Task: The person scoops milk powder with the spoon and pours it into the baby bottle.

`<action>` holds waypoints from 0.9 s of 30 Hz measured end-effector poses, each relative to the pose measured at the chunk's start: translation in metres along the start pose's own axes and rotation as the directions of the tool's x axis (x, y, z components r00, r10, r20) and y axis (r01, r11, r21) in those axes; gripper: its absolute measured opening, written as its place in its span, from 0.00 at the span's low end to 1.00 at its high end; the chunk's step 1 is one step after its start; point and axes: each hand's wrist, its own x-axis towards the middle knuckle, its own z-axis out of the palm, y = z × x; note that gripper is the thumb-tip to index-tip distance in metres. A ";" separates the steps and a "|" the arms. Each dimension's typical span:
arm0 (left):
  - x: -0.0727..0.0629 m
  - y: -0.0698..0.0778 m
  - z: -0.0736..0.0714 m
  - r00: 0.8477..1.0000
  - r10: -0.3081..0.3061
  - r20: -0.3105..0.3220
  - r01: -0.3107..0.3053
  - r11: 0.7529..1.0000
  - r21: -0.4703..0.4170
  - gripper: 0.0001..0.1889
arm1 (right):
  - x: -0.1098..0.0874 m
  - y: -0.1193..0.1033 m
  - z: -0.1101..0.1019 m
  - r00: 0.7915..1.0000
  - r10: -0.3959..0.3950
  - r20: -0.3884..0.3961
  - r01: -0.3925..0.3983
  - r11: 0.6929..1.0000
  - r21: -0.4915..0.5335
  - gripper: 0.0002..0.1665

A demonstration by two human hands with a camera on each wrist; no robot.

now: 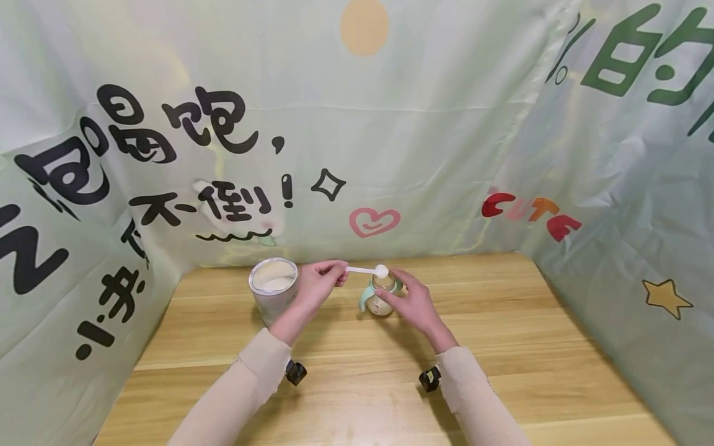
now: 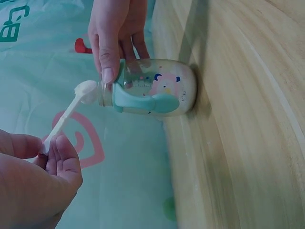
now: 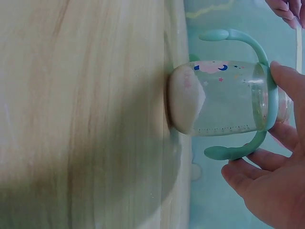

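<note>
My left hand (image 1: 318, 288) pinches the end of a white scoop (image 1: 361, 270) between thumb and fingers. In the left wrist view the bowl of this scoop (image 2: 86, 90), with pale powder in it, is right at the mouth of a clear baby bottle (image 2: 138, 78). The bottle stands upright on the table and has mint-green side handles (image 3: 228, 152). Around its collar my right hand (image 1: 415, 303) curls thumb and fingers. Off-white powder (image 3: 185, 98) lies in the bottom of the bottle. Beside my left hand is a tall can (image 1: 271, 305) with pale powder inside.
The wooden table (image 1: 357, 384) meets a printed cloth backdrop (image 1: 435, 155) behind the bottle and at both sides. Small black cameras (image 1: 295, 372) are worn at both wrists. The can stands at the back left, close to the cloth.
</note>
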 end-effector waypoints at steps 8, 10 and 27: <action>0.000 -0.002 -0.001 1.000 0.016 0.009 -0.016 1.000 0.020 0.10 | 0.000 0.000 0.000 1.000 -0.002 -0.006 0.002 1.000 0.001 0.42; 0.000 -0.002 -0.001 1.000 0.018 0.016 -0.019 0.999 0.027 0.10 | 0.000 0.000 0.000 1.000 -0.004 -0.006 0.004 1.000 -0.001 0.42; 0.000 -0.006 -0.002 0.997 0.039 0.066 -0.043 0.997 0.062 0.11 | 0.000 0.000 -0.001 1.000 0.001 0.000 -0.001 1.000 -0.013 0.44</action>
